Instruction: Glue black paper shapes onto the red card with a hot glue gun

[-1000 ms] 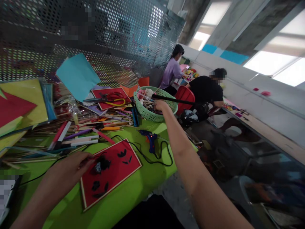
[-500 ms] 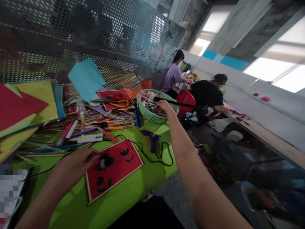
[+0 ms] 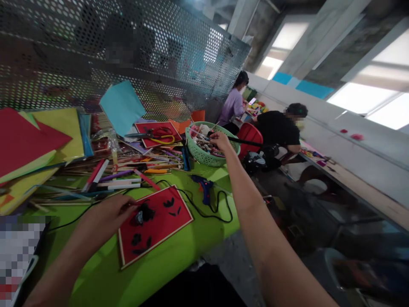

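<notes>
My left hand (image 3: 119, 211) rests at the upper left edge of a red card (image 3: 162, 230) with a pale border. Its thumb and fingers are pinched together; what they hold, if anything, is hidden. Black cut shapes (image 3: 168, 203) and a crumpled dark piece (image 3: 145, 214) lie on the card, the dark piece right by my left fingertips. Over a green plastic basket (image 3: 207, 158) of mixed small items, my right hand (image 3: 220, 140) has its fingers bent closed, and I cannot make out what is in them. A black bar (image 3: 244, 140) crosses the basket's rim beside that hand.
A blue glue gun (image 3: 206, 189) with a black cord lies right of the card. Markers (image 3: 119, 186), thin sticks, scissors (image 3: 162, 135) and coloured paper (image 3: 123, 106) crowd the table's back. Two people (image 3: 277, 128) sit beyond, near a red chair (image 3: 249, 138).
The view has shifted slightly, moving the table items a little to the right. Both hands stay at about the same places, left by the card and right at the basket.
</notes>
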`<state>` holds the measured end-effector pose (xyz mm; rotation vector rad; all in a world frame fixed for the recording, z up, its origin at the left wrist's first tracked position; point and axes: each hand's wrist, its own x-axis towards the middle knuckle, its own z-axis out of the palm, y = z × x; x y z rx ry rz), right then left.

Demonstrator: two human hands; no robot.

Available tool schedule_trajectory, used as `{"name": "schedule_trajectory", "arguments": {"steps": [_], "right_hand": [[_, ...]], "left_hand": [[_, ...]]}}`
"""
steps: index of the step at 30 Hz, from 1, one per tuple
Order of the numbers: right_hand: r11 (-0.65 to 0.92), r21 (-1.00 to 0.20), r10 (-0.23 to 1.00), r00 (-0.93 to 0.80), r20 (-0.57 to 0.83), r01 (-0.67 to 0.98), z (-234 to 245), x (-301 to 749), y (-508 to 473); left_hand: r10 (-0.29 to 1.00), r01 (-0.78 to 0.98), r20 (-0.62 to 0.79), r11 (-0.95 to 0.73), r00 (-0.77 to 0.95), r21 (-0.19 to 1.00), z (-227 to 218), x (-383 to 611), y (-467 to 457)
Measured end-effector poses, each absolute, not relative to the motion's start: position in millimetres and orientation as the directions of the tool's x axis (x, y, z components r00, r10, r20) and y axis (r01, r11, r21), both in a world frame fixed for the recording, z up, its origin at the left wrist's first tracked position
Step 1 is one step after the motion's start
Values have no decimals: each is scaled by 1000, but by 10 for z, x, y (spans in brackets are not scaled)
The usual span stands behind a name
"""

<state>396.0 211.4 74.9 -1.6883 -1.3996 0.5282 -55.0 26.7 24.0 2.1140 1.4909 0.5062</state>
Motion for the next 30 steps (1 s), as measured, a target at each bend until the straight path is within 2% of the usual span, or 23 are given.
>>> {"name": "schedule_trajectory", "arguments": {"steps": [3, 5, 7, 9, 12, 16, 20, 24, 30], "right_hand": [[108, -842, 938, 227, 263, 528, 853, 3785, 1969], [180, -854, 942, 164, 292, 488, 906, 3597, 1789], [244, -866, 950, 74, 305, 435, 927, 3352, 1542], [351, -885, 935, -70, 346, 306, 917, 3063, 1249], [373, -897, 924, -177, 338, 236, 874, 2598, 798], [443, -851, 886, -281, 368, 283, 798, 2068, 350], [510, -775, 854, -324, 407, 372, 688, 1757, 171], [557, -731, 825, -365, 431, 395, 603, 1647, 141], [616, -680, 783, -405, 472, 397, 563, 1663, 127]], "left_hand": [[915, 730, -26, -304, 403, 612, 177, -572, 288], [931, 688, 23, -286, 365, 667, 132, -565, 301], [948, 605, 86, -264, 306, 751, 108, -534, 295], [959, 497, 124, -240, 255, 834, 129, -480, 259], [968, 336, 117, -188, 221, 923, 244, -375, 166], [960, 95, 41, -70, 278, 993, 390, -260, 60], [955, -84, 32, -8, 295, 996, 393, -215, 31], [956, -96, 94, -69, 277, 993, 328, -219, 59], [936, 85, 123, -159, 329, 984, 268, -246, 91]]}}
